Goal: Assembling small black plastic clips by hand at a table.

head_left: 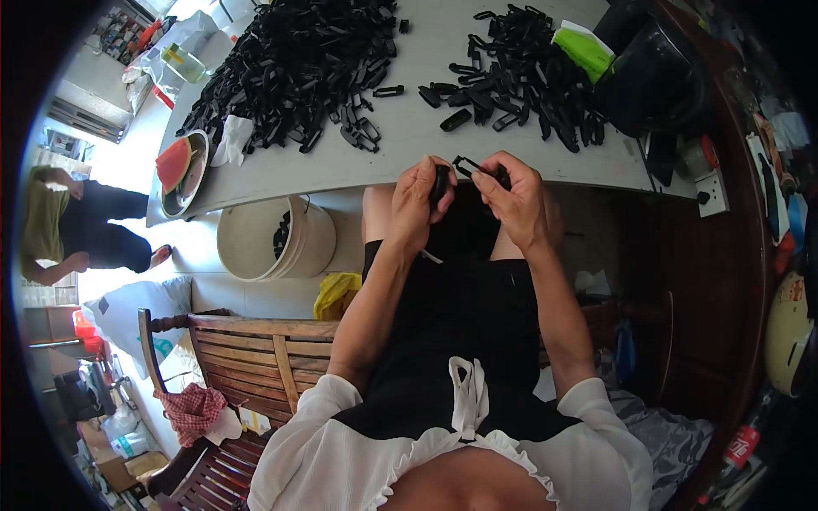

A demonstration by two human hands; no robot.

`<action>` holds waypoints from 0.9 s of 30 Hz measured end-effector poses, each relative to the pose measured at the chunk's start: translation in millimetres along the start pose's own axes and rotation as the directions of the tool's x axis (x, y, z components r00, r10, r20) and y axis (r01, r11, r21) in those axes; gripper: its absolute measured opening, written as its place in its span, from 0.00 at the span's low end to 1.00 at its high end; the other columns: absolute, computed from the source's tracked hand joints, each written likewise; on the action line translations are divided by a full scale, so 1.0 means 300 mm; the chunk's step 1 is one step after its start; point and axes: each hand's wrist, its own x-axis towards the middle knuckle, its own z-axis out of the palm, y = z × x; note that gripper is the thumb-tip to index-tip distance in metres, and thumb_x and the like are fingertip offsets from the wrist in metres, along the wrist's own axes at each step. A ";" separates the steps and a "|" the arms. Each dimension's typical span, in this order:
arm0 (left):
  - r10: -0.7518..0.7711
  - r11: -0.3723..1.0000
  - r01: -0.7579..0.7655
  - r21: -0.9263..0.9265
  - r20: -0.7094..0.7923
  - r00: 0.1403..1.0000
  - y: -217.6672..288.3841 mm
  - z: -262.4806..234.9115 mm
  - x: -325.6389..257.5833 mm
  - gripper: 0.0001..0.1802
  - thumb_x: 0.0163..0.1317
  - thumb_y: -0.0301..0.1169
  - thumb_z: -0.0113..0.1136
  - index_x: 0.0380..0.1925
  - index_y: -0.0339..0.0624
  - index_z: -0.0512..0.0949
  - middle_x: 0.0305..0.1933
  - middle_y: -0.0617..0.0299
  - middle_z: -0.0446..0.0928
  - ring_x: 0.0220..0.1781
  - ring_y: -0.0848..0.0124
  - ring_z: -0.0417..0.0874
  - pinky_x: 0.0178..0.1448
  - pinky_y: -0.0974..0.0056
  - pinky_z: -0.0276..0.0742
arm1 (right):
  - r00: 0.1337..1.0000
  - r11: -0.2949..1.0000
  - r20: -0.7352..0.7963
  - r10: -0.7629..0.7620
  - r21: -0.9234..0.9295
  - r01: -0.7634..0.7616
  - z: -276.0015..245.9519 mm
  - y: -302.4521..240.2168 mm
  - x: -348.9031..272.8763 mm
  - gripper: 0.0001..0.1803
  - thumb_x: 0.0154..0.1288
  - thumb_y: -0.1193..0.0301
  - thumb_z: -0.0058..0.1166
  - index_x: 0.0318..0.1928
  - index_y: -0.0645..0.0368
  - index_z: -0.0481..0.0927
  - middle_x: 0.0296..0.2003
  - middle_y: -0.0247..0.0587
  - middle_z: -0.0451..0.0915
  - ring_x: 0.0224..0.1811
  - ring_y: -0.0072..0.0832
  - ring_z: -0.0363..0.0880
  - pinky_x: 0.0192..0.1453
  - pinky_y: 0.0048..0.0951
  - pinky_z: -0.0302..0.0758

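Just off the table's near edge, my left hand [417, 192] is closed around a dark black plastic piece [440, 181]. Close on its right, my right hand [518, 189] pinches a small black frame-shaped plastic part [461, 162] between thumb and fingers, its open end pointing toward the left hand. More black shows under the right fingers, too hidden to make out. The two pieces are apart. Beyond my hands lie a big heap of black plastic parts [298, 68] on the left and a smaller heap [532, 77] on the right.
The pale table [341, 170] also bears a metal dish [198, 175] with a watermelon slice [173, 163], a crumpled tissue [232, 140] and a green packet [584, 51]. Below stands a white bucket [247, 243] beside a wooden bench [247, 349]. Another person [94, 221] stands at the left.
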 end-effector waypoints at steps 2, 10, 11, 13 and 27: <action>0.002 0.999 0.005 0.053 -0.136 0.991 0.008 0.034 -0.012 0.24 0.70 0.49 0.39 0.30 0.40 0.71 0.15 0.68 0.63 0.12 0.82 0.56 0.16 0.77 0.50 | 0.994 0.984 -0.028 -0.105 -0.150 0.100 0.016 -0.024 -0.009 0.06 0.58 0.73 0.55 0.33 0.64 0.75 0.21 0.35 0.75 0.20 0.19 0.71 0.23 0.23 0.67; 0.009 0.987 0.018 0.162 -0.167 0.986 0.027 0.038 -0.037 0.24 0.71 0.49 0.37 0.28 0.39 0.71 0.13 0.70 0.60 0.12 0.82 0.55 0.14 0.76 0.48 | 0.843 0.638 0.096 -0.530 -0.609 0.470 0.059 -0.026 -0.026 0.07 0.53 0.77 0.55 0.35 0.62 0.74 0.26 0.45 0.77 0.24 0.43 0.76 0.26 0.36 0.71; 0.003 0.984 0.027 0.177 -0.170 0.986 0.028 0.039 -0.039 0.24 0.71 0.48 0.37 0.28 0.39 0.71 0.13 0.70 0.61 0.12 0.82 0.55 0.14 0.76 0.48 | 0.849 0.606 0.113 -0.517 -0.652 0.456 0.063 -0.026 -0.036 0.07 0.53 0.78 0.54 0.34 0.63 0.73 0.25 0.45 0.76 0.24 0.43 0.76 0.25 0.37 0.71; -0.010 0.978 0.044 0.205 -0.168 0.986 0.037 0.039 -0.037 0.24 0.71 0.47 0.37 0.28 0.39 0.71 0.13 0.70 0.61 0.12 0.82 0.55 0.14 0.75 0.48 | 0.858 0.574 0.127 -0.497 -0.693 0.435 0.066 -0.031 -0.042 0.07 0.53 0.78 0.54 0.33 0.63 0.71 0.24 0.44 0.76 0.24 0.43 0.77 0.24 0.38 0.70; 0.012 0.888 0.111 0.447 -0.265 0.964 0.028 0.058 -0.035 0.21 0.71 0.41 0.41 0.23 0.39 0.69 0.15 0.71 0.61 0.15 0.83 0.57 0.17 0.74 0.52 | 0.889 0.570 0.201 -0.411 -0.705 0.422 0.080 -0.006 -0.059 0.08 0.51 0.78 0.55 0.28 0.62 0.67 0.21 0.45 0.75 0.21 0.43 0.76 0.23 0.38 0.72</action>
